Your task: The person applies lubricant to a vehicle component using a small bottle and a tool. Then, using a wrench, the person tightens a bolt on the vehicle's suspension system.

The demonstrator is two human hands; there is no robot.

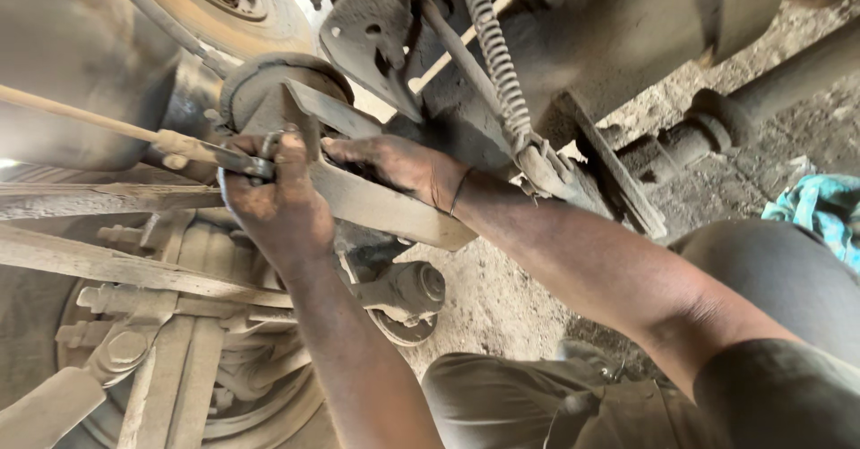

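Bracket (385, 203) between hands, spring (497, 64) perhaps touching.

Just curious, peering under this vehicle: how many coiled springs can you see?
1. A single long coil spring runs from the top centre down toward the right hand's wrist, hooked to the metal bracket. Others may be hidden behind the chassis.

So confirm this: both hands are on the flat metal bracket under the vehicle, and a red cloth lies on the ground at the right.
Wrong on one point: the head view shows the cloth is teal-blue, not red. The left hand and right hand are both at the flat metal bracket.
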